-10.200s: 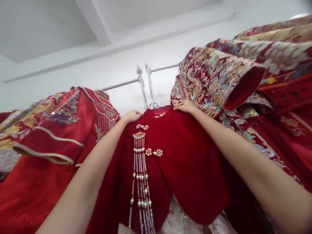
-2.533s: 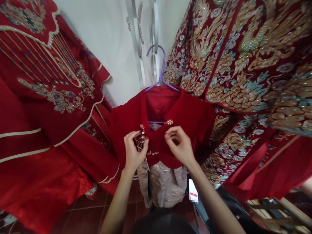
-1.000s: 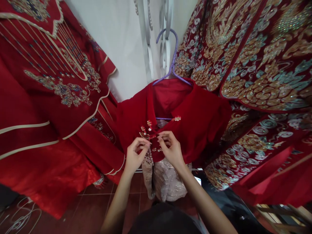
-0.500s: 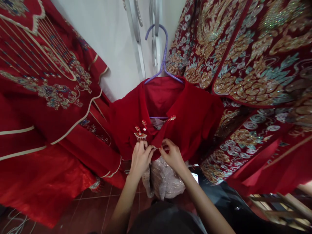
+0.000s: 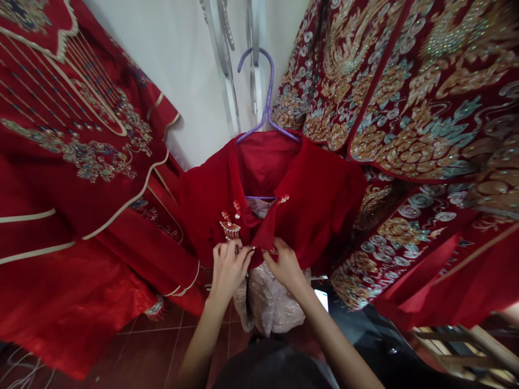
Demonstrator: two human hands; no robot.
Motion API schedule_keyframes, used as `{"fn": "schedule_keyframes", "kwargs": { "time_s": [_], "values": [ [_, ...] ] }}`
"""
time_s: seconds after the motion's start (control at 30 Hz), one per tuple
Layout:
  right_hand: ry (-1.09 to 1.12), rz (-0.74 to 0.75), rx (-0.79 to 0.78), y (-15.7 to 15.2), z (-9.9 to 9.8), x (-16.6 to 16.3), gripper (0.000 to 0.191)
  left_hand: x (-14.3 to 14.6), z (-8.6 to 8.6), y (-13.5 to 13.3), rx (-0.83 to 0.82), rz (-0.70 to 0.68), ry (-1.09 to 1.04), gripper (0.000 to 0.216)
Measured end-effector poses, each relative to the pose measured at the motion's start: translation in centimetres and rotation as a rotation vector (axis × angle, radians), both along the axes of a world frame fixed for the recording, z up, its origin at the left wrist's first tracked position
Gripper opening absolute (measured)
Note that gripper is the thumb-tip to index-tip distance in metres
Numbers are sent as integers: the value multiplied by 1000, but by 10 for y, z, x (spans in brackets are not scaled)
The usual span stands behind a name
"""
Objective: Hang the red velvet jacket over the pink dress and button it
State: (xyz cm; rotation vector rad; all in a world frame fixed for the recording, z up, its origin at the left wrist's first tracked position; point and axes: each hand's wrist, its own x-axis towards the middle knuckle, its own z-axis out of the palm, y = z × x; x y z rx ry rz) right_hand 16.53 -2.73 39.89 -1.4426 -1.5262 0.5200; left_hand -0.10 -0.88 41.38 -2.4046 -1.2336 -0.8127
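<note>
A short red velvet jacket point(image 5: 324, 183) hangs in front of me on a purple hanger point(image 5: 271, 81). My left hand point(image 5: 229, 270) is closed on the lower edge of its left front, just under a jewelled fan-shaped brooch point(image 5: 230, 229) with dangling tassels. Between thumb and finger there is a small shiny bit too tiny to name. My right hand point(image 5: 286, 265) pinches the hem corner of the other front panel, which folds over in a flap. A beaded ornament point(image 5: 283, 199) sits higher on that panel. Both hands' fingertips are close together, slightly apart.
Embroidered red garments hang close on both sides, a trimmed one point(image 5: 133, 227) at left and a gold-patterned one point(image 5: 405, 140) at right. Pale shimmering fabric point(image 5: 275, 308) shows below the jacket. A lit phone point(image 5: 321, 299) lies at right; white cables point(image 5: 28, 367) are on the floor.
The view has shifted slightly, so the jacket and hanger appear a little lower and further left. My hands have moved slightly apart at the hem, both still gripping the jacket.
</note>
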Motion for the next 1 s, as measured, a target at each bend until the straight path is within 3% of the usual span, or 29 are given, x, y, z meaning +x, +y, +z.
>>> {"fn": "schedule_keyframes", "kwargs": {
  "time_s": [0.2, 0.5, 0.7, 1.0],
  "values": [
    [155, 92, -50, -3, -4, -6, 19, 3, -3, 2, -75, 52, -3, 19],
    [144, 34, -71, -11, 6, 1, 13, 1, -4, -3, 7, -125, -35, 6],
    [162, 51, -168, -14, 8, -3, 20, 0, -12, -9, 74, -87, -169, 9],
    [184, 120, -132, -12, 7, -6, 19, 2, -26, -15, -107, -193, -448, 11]
  ]
}}
